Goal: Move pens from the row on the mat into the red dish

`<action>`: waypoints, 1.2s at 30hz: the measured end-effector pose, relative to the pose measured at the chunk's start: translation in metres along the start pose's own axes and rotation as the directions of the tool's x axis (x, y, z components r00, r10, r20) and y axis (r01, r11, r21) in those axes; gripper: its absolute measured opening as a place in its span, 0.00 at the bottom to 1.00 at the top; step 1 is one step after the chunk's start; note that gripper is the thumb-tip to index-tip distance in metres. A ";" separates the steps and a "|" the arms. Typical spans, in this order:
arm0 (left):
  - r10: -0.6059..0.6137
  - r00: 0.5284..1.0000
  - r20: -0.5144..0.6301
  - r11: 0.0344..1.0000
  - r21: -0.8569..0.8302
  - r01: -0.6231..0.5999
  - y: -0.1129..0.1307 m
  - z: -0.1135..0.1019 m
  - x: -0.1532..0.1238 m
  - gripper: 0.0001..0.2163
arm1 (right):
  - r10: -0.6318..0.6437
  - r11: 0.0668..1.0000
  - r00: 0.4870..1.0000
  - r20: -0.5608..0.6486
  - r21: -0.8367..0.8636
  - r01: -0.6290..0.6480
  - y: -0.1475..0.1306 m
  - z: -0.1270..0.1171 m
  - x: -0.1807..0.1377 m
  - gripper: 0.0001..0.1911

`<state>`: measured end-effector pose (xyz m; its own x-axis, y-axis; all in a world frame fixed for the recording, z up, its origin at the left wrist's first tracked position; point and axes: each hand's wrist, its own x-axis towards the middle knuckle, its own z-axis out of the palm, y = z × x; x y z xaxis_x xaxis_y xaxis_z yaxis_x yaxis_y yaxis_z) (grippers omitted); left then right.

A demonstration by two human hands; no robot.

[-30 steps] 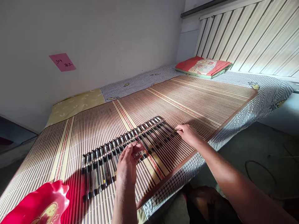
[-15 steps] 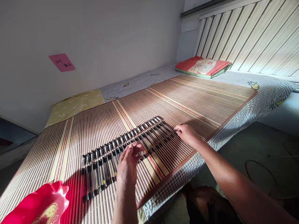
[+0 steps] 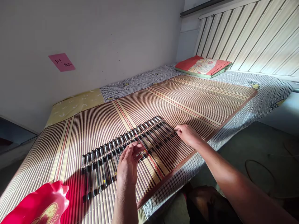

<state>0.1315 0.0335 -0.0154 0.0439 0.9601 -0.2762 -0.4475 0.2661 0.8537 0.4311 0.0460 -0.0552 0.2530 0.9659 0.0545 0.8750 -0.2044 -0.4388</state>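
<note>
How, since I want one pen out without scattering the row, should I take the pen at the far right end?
Probably pinch the end pen at its near tip, by the right hand, coming from the right: that side faces bare mat, while its left lies against the row.

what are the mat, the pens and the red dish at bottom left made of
Mat: thin parallel slats, tan and brown, faint sheen; likely bamboo or reed.
Pens: clear glossy barrels with black caps and grips; probably plastic.
Red dish: smooth, shiny, wavy moulded rim, gold print; looks like plastic, though the finish alone leaves it open.
</note>
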 end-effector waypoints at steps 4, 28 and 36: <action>0.000 1.000 0.004 1.000 -0.001 0.000 0.001 0.000 -0.001 0.21 | 0.002 1.000 1.000 0.000 0.028 -0.002 -0.001 0.000 0.000 0.14; 0.063 0.944 0.323 0.963 0.227 -0.142 -0.010 0.017 -0.023 0.29 | -0.230 0.913 0.967 -0.109 0.320 0.253 -0.011 0.037 -0.198 0.12; 0.090 0.933 0.350 0.842 0.473 -0.258 -0.005 -0.009 -0.067 0.34 | -0.274 0.931 0.962 -0.019 0.246 0.270 0.017 0.072 -0.237 0.12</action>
<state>0.1225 -0.0329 -0.0054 0.3133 0.9493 -0.0268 0.0346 0.0167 0.9993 0.3567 -0.1753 -0.1401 0.0116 0.9818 0.1897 0.7817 0.1095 -0.6140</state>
